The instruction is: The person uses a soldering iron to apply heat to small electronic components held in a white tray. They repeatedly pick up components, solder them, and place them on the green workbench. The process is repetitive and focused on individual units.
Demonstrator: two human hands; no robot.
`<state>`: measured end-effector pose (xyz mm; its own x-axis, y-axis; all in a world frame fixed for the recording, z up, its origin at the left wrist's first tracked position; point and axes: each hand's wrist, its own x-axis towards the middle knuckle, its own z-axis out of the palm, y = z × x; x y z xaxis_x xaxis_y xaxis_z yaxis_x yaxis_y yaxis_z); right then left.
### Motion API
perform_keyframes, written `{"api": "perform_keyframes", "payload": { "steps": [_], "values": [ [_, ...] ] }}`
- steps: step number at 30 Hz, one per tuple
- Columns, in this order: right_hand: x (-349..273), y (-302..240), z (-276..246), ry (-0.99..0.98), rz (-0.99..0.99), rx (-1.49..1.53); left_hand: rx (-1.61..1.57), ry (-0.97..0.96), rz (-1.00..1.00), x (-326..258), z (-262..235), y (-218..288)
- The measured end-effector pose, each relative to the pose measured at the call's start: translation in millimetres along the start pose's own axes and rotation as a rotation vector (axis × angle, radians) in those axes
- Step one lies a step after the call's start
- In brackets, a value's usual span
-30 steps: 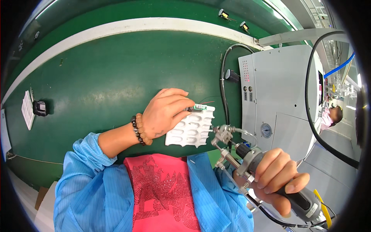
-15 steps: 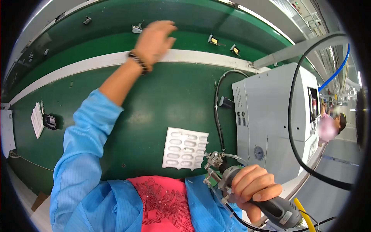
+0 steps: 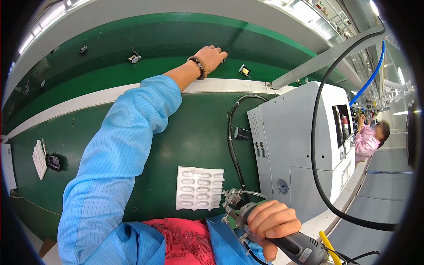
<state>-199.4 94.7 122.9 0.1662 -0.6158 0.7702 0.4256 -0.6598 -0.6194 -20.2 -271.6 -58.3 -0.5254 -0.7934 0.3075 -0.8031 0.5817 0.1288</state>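
My left hand (image 3: 210,58) is stretched out over the green conveyor belt (image 3: 172,42). Its fingers close down on a small component (image 3: 224,58), mostly hidden beneath the fingertips. Just right of it on the belt lies a black-and-yellow component (image 3: 244,70). My right hand (image 3: 274,224) is wrapped round the dark grey body of an electric screwdriver (image 3: 298,247), held at the lower right. Its metal head (image 3: 233,198), with clear tubes attached, points toward a white moulded tray (image 3: 199,189) with rows of oval pockets. The tray lies on the green bench.
A large grey machine box (image 3: 287,145) stands at the right, with a black hose (image 3: 230,141) looping beside it. A dark cylinder (image 3: 241,133) is next to it. More small parts (image 3: 134,57) sit along the belt. Another white tray (image 3: 39,160) lies far left. A co-worker (image 3: 369,138) is at far right.
My left hand has moved right along the belt and come down onto a component. My right hand still grips the screwdriver. The view has shifted, and the belt parts at left now sit further left.
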Motion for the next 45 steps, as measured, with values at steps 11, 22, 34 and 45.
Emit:
{"api": "perform_keyframes", "payload": {
  "steps": [11,22,34,45],
  "values": [
    [-19,-10,0,0.013,0.015,0.038,-0.677,0.348,-0.251,-91,-47,50],
    [-23,-18,6,-0.009,0.069,0.098,-0.948,0.163,-0.191,-268,-127,182],
    [-22,-15,7,-0.035,0.069,0.060,-0.937,0.028,-0.107,-311,-103,173],
    [-7,29,19,-0.010,0.049,0.030,-0.871,0.167,-0.159,-311,-95,187]
  ]
}}
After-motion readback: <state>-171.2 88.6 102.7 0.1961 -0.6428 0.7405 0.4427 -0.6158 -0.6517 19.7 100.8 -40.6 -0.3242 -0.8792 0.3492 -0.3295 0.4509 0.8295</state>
